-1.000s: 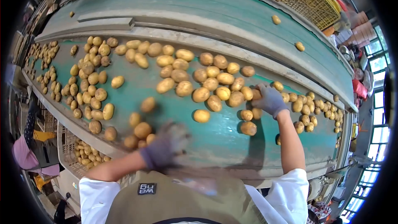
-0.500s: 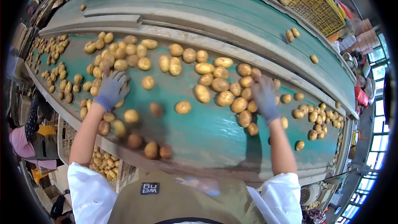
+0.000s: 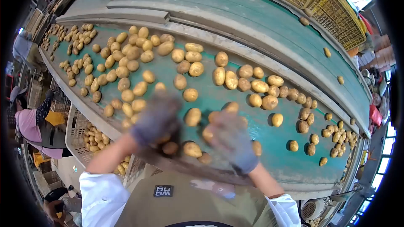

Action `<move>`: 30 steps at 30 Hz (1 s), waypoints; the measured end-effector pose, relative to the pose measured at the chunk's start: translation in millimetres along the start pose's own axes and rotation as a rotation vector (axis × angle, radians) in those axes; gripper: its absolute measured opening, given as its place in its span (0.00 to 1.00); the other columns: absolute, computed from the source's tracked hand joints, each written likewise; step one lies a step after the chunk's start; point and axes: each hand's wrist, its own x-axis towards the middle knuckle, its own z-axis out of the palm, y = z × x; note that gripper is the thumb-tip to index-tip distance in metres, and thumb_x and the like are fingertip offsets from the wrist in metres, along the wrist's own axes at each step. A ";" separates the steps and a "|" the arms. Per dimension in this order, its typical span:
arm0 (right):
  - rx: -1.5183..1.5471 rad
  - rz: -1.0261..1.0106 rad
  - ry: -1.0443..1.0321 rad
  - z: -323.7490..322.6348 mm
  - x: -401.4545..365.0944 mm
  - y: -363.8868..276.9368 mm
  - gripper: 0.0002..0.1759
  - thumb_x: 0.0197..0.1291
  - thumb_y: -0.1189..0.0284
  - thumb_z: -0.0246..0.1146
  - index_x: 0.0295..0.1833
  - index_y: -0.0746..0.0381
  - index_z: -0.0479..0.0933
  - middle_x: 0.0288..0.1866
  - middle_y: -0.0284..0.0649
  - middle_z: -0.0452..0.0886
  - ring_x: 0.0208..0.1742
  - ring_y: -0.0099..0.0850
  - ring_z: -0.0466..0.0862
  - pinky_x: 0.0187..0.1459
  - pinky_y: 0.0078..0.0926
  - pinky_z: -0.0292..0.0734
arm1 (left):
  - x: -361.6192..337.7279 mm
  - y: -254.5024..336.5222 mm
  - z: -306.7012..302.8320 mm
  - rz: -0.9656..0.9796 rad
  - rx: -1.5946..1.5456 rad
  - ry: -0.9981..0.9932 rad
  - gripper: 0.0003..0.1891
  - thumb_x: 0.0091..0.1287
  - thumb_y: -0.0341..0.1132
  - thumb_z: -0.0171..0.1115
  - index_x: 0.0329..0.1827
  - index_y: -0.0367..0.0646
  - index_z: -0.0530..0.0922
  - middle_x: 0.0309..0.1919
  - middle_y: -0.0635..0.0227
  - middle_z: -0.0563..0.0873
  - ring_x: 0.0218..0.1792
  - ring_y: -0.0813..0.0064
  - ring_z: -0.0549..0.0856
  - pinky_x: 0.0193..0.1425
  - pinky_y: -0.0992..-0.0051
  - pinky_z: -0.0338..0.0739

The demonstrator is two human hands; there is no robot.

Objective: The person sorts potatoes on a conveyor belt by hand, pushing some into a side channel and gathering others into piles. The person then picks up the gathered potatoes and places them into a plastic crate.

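Note:
Many potatoes (image 3: 192,117) lie spread over a green conveyor belt (image 3: 269,155). My left hand (image 3: 158,117), in a grey glove, is low over the near-left part of the belt beside several potatoes; its fingers are smeared by motion. My right hand (image 3: 230,136), gloved too, is over the near-middle of the belt, with potatoes at its fingertips. Blur hides whether either hand holds one. A denser group of potatoes (image 3: 133,52) lies at the upper left, and another (image 3: 336,136) at the far right.
Behind a metal divider (image 3: 235,42) runs a second belt (image 3: 202,0) with a few potatoes. Yellow crates (image 3: 336,17) stand at the back right. A crate of potatoes (image 3: 78,130) is below the near edge. A person in pink (image 3: 28,126) is at the left.
My left hand has moved right and nearer to my body. My right hand has moved left and nearer too. The potatoes lie in a different arrangement, and the view has shifted somewhat.

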 end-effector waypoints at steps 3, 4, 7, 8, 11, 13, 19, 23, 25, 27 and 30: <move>-0.175 0.305 0.196 -18.4 23.6 33.5 0.20 0.61 0.72 0.66 0.59 0.62 0.78 0.65 0.49 0.76 0.66 0.51 0.74 0.66 0.48 0.69 | -23.3 43.8 22.8 0.250 -0.214 0.013 0.23 0.62 0.45 0.66 0.58 0.45 0.78 0.63 0.54 0.74 0.65 0.52 0.75 0.74 0.45 0.60; -0.214 0.417 0.223 -14.1 21.9 50.9 0.20 0.62 0.70 0.65 0.60 0.61 0.78 0.66 0.50 0.74 0.66 0.52 0.72 0.67 0.49 0.66 | -29.0 46.7 31.6 0.275 -0.252 -0.007 0.25 0.62 0.48 0.67 0.59 0.46 0.78 0.64 0.54 0.74 0.65 0.52 0.74 0.74 0.44 0.59; -0.323 0.495 0.184 4.1 28.3 48.8 0.24 0.65 0.64 0.64 0.65 0.57 0.76 0.69 0.49 0.72 0.71 0.53 0.68 0.70 0.52 0.61 | -36.9 31.4 29.1 0.218 -0.290 -0.027 0.28 0.59 0.53 0.68 0.59 0.49 0.79 0.65 0.54 0.74 0.67 0.52 0.74 0.75 0.43 0.57; -0.447 0.449 0.068 16.4 25.3 40.5 0.27 0.65 0.61 0.64 0.68 0.56 0.74 0.71 0.49 0.71 0.73 0.53 0.66 0.72 0.53 0.58 | -39.8 23.6 26.5 0.141 -0.293 -0.040 0.29 0.58 0.55 0.69 0.58 0.50 0.79 0.66 0.54 0.73 0.68 0.51 0.73 0.75 0.42 0.56; -0.498 0.326 -0.086 72.1 13.2 16.5 0.32 0.65 0.55 0.64 0.72 0.53 0.71 0.73 0.48 0.69 0.76 0.52 0.63 0.74 0.55 0.54 | -55.6 -19.0 20.3 0.155 -0.149 -0.124 0.30 0.54 0.59 0.70 0.54 0.50 0.79 0.66 0.57 0.74 0.70 0.52 0.71 0.76 0.41 0.53; -0.427 0.262 -0.122 99.1 22.4 -7.7 0.34 0.65 0.53 0.64 0.73 0.52 0.70 0.74 0.47 0.68 0.77 0.52 0.62 0.75 0.56 0.53 | -63.2 -46.1 14.4 0.144 -0.172 -0.098 0.29 0.52 0.59 0.71 0.49 0.49 0.78 0.64 0.62 0.75 0.70 0.54 0.71 0.78 0.40 0.50; 0.067 0.143 -0.221 122.4 79.4 -60.5 0.33 0.56 0.65 0.71 0.69 0.56 0.75 0.72 0.47 0.71 0.71 0.50 0.71 0.69 0.47 0.68 | -72.3 -156.8 -14.8 0.010 0.011 -0.071 0.25 0.53 0.54 0.71 0.43 0.46 0.76 0.59 0.59 0.76 0.66 0.54 0.73 0.78 0.40 0.49; 0.090 0.140 -0.121 141.0 104.4 -59.3 0.30 0.57 0.68 0.70 0.67 0.57 0.76 0.72 0.45 0.72 0.71 0.50 0.71 0.70 0.48 0.67 | -79.4 -264.7 -37.5 -0.167 -0.062 0.049 0.20 0.56 0.49 0.69 0.40 0.44 0.76 0.60 0.55 0.78 0.66 0.52 0.73 0.75 0.45 0.55; 0.141 0.267 -0.056 144.1 115.1 -61.6 0.25 0.59 0.71 0.69 0.64 0.57 0.78 0.70 0.44 0.73 0.71 0.50 0.71 0.71 0.48 0.66 | -79.5 -319.4 -49.0 -0.292 0.069 0.033 0.15 0.60 0.46 0.67 0.40 0.44 0.77 0.60 0.56 0.79 0.66 0.52 0.73 0.73 0.50 0.60; 0.031 0.254 -0.003 140.2 124.0 -56.0 0.24 0.60 0.70 0.69 0.63 0.58 0.78 0.69 0.44 0.73 0.72 0.50 0.70 0.71 0.48 0.65 | -87.4 -387.3 -47.4 -0.317 0.207 0.047 0.14 0.63 0.45 0.64 0.41 0.45 0.78 0.60 0.58 0.79 0.67 0.52 0.72 0.73 0.47 0.58; -0.180 0.315 0.136 125.0 129.8 -33.1 0.23 0.61 0.69 0.69 0.62 0.58 0.78 0.67 0.46 0.74 0.70 0.52 0.70 0.71 0.50 0.64 | -84.9 -441.1 -53.3 -0.480 0.331 0.086 0.14 0.66 0.43 0.60 0.49 0.46 0.79 0.62 0.60 0.78 0.69 0.53 0.71 0.75 0.43 0.54</move>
